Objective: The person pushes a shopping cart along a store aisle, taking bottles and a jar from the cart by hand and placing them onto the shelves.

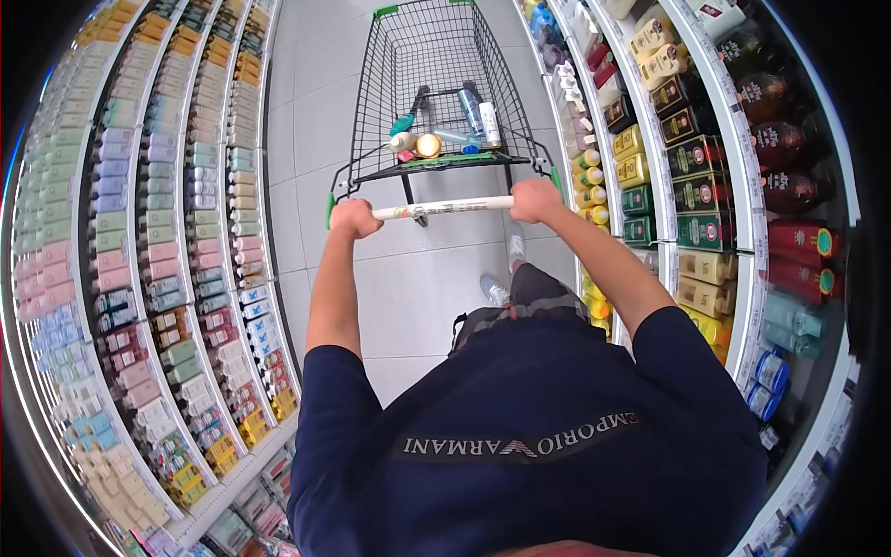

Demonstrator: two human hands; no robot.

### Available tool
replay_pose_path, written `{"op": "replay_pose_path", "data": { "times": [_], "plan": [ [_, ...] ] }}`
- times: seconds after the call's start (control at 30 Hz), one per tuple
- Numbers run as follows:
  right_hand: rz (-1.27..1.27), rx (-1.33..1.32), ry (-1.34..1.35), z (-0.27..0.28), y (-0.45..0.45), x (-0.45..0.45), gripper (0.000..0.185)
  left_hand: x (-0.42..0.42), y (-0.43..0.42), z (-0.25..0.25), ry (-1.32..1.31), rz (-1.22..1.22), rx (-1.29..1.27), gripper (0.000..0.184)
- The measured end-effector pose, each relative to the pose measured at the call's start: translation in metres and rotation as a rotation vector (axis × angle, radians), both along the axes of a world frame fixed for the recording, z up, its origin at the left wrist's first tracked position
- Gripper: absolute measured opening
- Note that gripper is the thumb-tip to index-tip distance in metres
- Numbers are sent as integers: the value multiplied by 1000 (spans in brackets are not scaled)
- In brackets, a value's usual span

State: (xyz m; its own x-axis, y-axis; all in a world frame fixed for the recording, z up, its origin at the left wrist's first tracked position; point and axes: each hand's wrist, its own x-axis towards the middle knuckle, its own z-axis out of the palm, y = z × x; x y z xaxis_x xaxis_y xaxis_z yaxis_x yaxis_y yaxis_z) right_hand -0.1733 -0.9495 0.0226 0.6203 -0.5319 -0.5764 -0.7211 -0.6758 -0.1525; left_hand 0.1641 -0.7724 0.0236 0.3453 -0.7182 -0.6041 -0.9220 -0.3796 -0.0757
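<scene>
Both hands grip the pale handle (445, 207) of a wire shopping cart (427, 37) with green trim. My left hand (355, 219) is closed around the handle's left end. At the right end, my right hand (536, 200) wraps around it in the same way. Inside the basket, near me, lie a blue can (470, 111), a white bottle (489, 124), a teal-green item (402, 124), a round golden-lidded container (428, 146) and a few smaller things. The exact kinds of several of these are too small to tell.
Shelves of pastel bottles (111, 200) line the left side of the aisle. To the right, shelves hold green boxes (698, 232), dark red bottles (800, 243) and yellow bottles (590, 178), close to my right arm. Grey floor tiles (394, 297) run beneath the cart.
</scene>
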Motion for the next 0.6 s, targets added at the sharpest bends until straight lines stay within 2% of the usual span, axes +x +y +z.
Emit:
{"op": "replay_pose_path", "data": {
  "times": [0.23, 0.6],
  "plan": [
    [-97, 33, -62, 2, -19, 50, 31, 64, -51, -3, -42, -82, 16, 36],
    [-159, 90, -118, -3, -90, 91, 30, 109, -139, 3, -31, -120, 68, 37]
  ]
}}
